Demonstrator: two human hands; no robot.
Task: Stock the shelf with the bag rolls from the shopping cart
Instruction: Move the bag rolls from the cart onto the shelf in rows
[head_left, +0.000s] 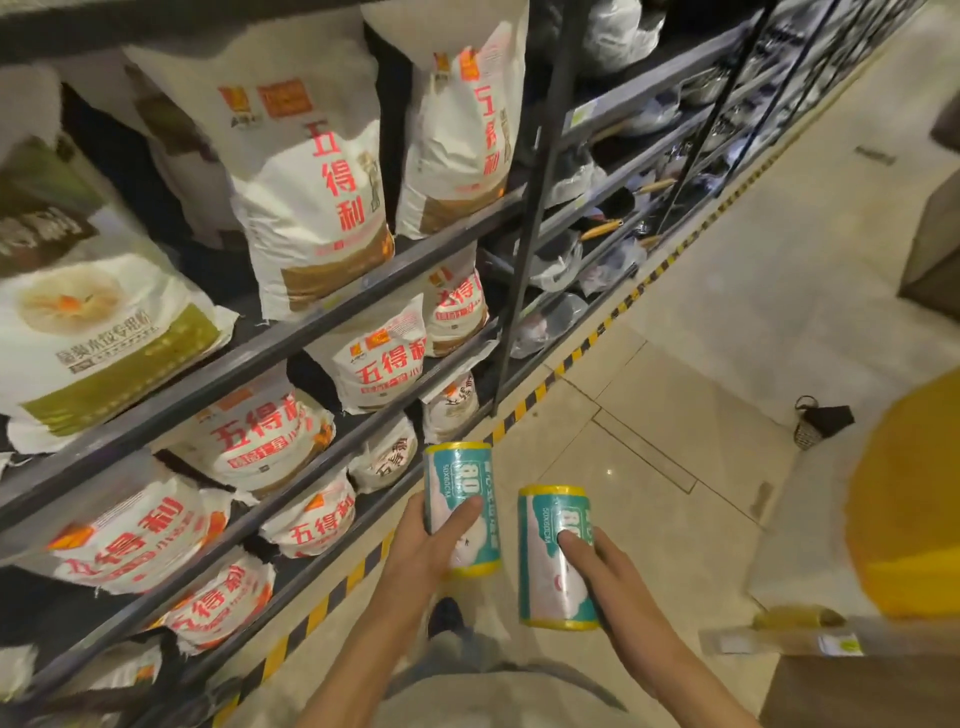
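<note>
Both hands are out in front of the body, each gripping one bag roll upright above the tiled floor (675, 364). Closest, the right hand (605, 571) wraps its fingers round the right bag roll (550, 566), a teal-labelled cylinder with yellow ends, thumb lying across the label. Just beside it and slightly farther out, the left hand (431, 540) holds the left bag roll (460, 493) the same way; the two rolls stand near each other without touching. Beyond the left roll a yellow-and-black striped strip (524, 408) runs along the foot of the shelf (291, 340), whose dark tiers carry white flour sacks (311, 202) with red lettering. Farther down the aisle, the shelving holds pans with wooden handles (602, 228).
</note>
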